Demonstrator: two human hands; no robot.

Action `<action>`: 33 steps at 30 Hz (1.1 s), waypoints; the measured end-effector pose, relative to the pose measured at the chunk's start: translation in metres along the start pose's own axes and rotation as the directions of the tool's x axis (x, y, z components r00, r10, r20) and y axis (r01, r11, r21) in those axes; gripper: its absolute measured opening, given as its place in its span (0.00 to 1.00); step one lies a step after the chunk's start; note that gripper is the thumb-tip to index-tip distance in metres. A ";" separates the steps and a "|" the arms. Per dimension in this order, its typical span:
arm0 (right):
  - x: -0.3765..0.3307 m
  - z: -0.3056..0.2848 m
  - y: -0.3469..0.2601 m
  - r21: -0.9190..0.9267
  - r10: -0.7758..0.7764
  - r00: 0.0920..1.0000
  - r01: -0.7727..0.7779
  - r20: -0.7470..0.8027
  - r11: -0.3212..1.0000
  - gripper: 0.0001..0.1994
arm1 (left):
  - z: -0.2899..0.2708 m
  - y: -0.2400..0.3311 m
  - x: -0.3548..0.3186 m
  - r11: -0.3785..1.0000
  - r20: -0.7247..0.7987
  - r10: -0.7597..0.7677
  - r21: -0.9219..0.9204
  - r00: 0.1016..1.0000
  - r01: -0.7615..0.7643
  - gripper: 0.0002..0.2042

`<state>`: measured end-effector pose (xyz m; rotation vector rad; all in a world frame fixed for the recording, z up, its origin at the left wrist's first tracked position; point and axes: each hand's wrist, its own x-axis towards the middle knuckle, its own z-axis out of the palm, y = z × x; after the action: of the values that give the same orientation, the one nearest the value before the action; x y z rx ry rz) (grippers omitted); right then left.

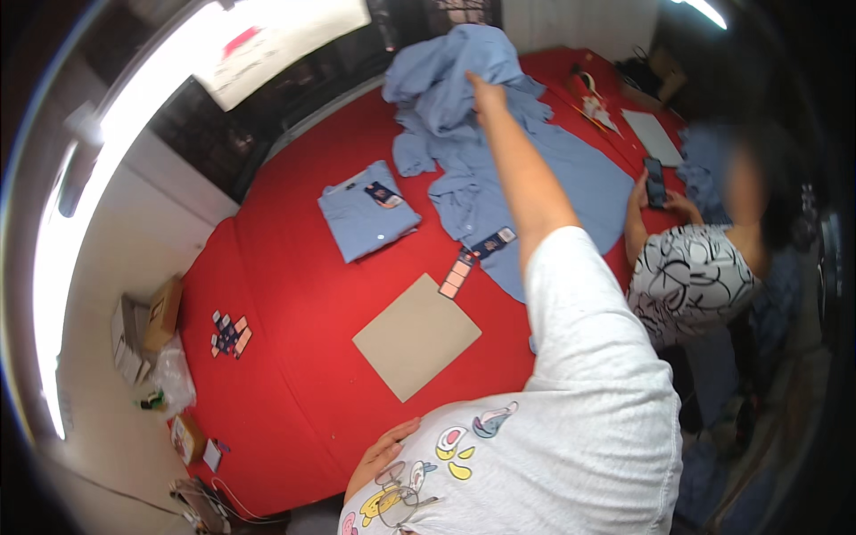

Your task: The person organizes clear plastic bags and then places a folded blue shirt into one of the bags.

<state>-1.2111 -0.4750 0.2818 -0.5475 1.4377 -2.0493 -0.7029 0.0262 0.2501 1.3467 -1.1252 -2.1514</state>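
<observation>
My right arm stretches far across the table, and my right hand (488, 96) is closed on the fabric of a bunched light-blue shirt (446, 89). Under and beside that heap, another spread of blue shirt cloth (571, 174) covers the table, with a dark hang tag (493, 242) and a pink-and-dark tag (457, 273) at its near edge. My left hand (385, 448) rests at the near table edge against my body, its fingers stretched out and holding nothing. A grey-beige cardboard sheet (416, 337) lies in front of me. Beyond it is a folded blue shirt (368, 212) with a tag.
Several small tags (232, 334) lie to the left on the red-covered table (294, 294). Cardboard boxes (163, 314) and a plastic bag (175, 376) stand along the left edge. At right a person (691, 276) holds a phone (655, 183) near a white sheet (651, 136).
</observation>
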 end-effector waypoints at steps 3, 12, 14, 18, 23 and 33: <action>-0.019 -0.029 0.027 -0.081 -0.134 0.960 0.117 -0.245 0.990 0.20 | 0.010 -0.002 0.027 0.999 0.042 -0.035 -0.026 0.999 0.036 0.19; -0.435 -0.064 0.158 -0.212 0.222 0.496 -0.077 0.839 0.974 0.12 | -0.025 -0.029 0.001 0.990 0.038 -0.118 -0.078 0.992 0.121 0.19; -0.465 -0.079 0.166 -0.202 0.229 0.485 -0.107 0.844 0.973 0.13 | -0.058 -0.054 0.003 0.996 0.090 -0.016 0.085 0.996 0.008 0.19; -0.486 -0.090 0.170 -0.354 0.422 0.481 -0.229 0.768 0.907 0.11 | -0.143 -0.052 -0.029 0.965 0.069 -0.016 0.262 0.997 -0.003 0.18; -0.504 -0.126 0.180 -0.498 0.529 0.553 -0.223 0.644 0.838 0.11 | -0.253 -0.113 -0.073 0.973 -0.391 0.175 0.211 0.904 -0.097 0.13; -0.687 -0.017 0.199 -0.597 0.615 0.592 -0.262 0.520 0.758 0.10 | -0.599 -0.114 -0.112 0.888 -0.768 0.461 0.406 0.444 -0.218 0.08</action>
<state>-0.6611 -0.0624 0.0844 -0.9118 1.3714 -0.8904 -0.1154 -0.0904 0.0899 1.7729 -1.0868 -0.7996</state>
